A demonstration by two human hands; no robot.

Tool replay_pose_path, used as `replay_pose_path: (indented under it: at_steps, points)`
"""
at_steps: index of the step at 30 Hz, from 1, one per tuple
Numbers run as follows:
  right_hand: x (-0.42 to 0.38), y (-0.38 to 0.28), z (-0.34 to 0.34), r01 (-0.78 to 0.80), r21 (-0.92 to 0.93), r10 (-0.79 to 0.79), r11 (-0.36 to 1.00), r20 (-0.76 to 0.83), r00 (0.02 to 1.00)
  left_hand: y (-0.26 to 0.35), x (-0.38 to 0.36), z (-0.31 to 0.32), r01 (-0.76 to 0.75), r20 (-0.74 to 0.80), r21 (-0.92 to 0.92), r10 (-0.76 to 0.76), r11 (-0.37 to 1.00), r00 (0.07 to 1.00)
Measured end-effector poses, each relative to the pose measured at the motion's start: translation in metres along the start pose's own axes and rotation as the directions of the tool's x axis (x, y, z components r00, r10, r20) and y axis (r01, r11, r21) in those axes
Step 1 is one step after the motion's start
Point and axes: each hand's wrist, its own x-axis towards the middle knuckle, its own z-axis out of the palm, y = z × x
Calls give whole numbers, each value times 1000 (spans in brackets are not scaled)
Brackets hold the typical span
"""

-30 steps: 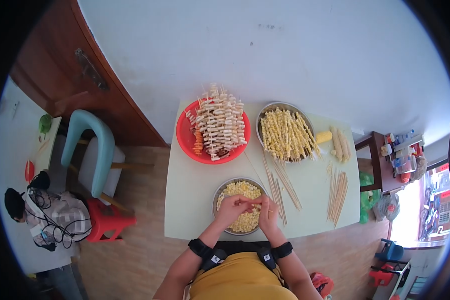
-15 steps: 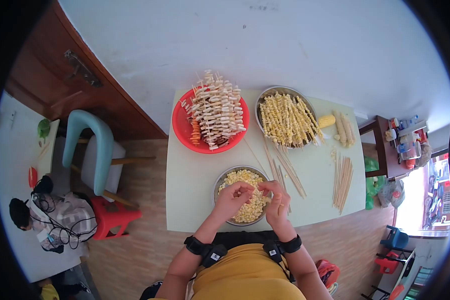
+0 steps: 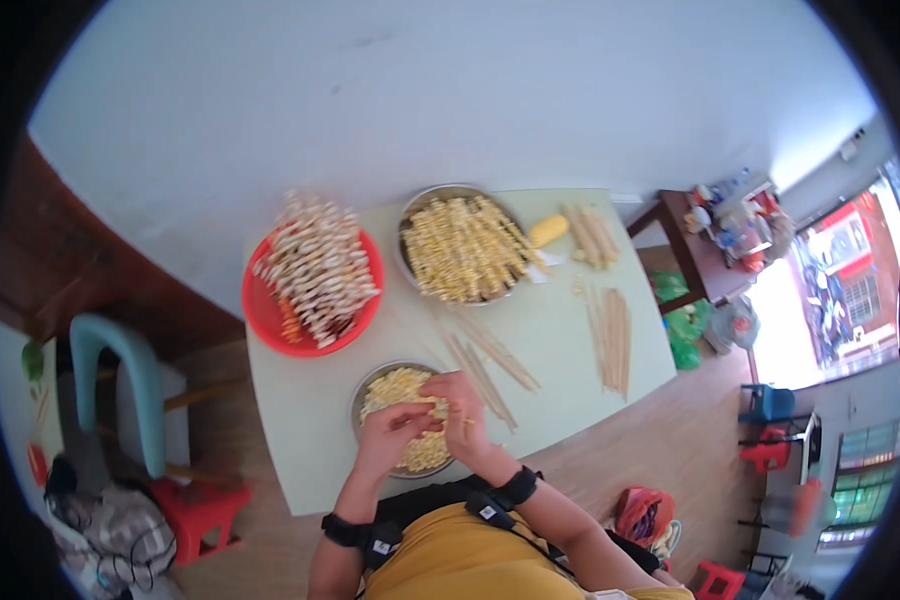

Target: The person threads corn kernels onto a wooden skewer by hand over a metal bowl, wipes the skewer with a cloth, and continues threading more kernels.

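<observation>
Over a metal bowl [image 3: 356, 412] of loose corn kernels [image 3: 395, 388], my two hands meet with their fingertips close together. My left hand [image 3: 394, 432] is closed in a pinch; what lies between the fingertips is too small to name. Beside it, my right hand [image 3: 462, 412] is curled shut, and a small yellowish bit shows at its palm side. Whatever it grips is mostly hidden by the fingers. Thin wooden skewers [image 3: 482, 378] lie on the table just beyond my right hand.
A red basin [image 3: 260, 318] holds skewered white pieces and some orange ones. A metal bowl [image 3: 407, 262] is piled with corn skewers. A yellow corn piece [image 3: 549, 231], paler cobs [image 3: 591, 238] and more skewers [image 3: 611, 340] lie rightward. A blue chair [image 3: 153, 400] stands left.
The head view has turned, so the table now appears tilted and farther left. My hands stay together above the kernel bowl, with fingertips still close.
</observation>
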Motion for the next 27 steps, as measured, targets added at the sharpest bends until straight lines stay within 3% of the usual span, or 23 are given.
replay_pose_path:
  at_steps: [4, 11, 13, 14, 15, 16, 17, 19, 20, 22, 23, 25, 26, 27]
  points:
    - [-1, 4, -8, -36, 36, 36, 999, -7, 999, 16, -2, 10, 61, -36, -86, -65, 994, 997]
    - [-18, 21, -21, -215, 196, 224, 957, -26, 974, -21, 12, 7, -3, 17, 42, 2, 999, 1000]
    - [-22, 22, -24, -249, 213, 263, 945, -39, 964, -27, 12, 3, -6, -20, 519, 19, 855, 1000]
    - [-23, 22, -24, -311, 270, 327, 911, -13, 945, -30, 13, 2, -9, -15, 523, 19, 852, 1000]
    - [-24, 22, -25, -373, 324, 387, 870, 21, 922, -30, 13, 2, 51, -39, 644, -33, 763, 999]
    - [-26, 23, -24, -372, 324, 387, 870, 20, 922, -30, 13, 2, 108, -73, 748, -81, 655, 994]
    - [-28, 26, -23, -418, 325, 418, 848, 74, 905, -30, 12, 2, 107, -73, 748, -80, 655, 994]
    - [-29, 29, -25, -463, 320, 446, 827, 130, 886, -30, 12, 4, 141, -113, 881, -87, 452, 990]
    - [-29, 30, -28, -502, 293, 470, 814, 176, 865, -29, 14, 5, 141, -114, 878, -86, 457, 990]
    - [-30, 34, -35, -544, 259, 494, 798, 234, 837, -24, 16, 8, 81, -76, 985, -38, 150, 996]
    - [-30, 37, -39, -544, 287, 512, 789, 183, 839, -24, 16, 9, 91, -87, 983, -36, 157, 996]
    - [-24, 47, -52, -585, 298, 586, 754, 95, 804, -22, 18, 9, -59, 1, 962, 214, 265, 977]
    - [-18, 56, -64, -628, 282, 641, 725, 55, 765, -28, 23, 5, -55, -5, 962, 218, 267, 976]
    - [-15, 73, -76, -633, 243, 657, 734, -23, 753, -41, 29, -3, -145, 29, 936, 338, 322, 941]
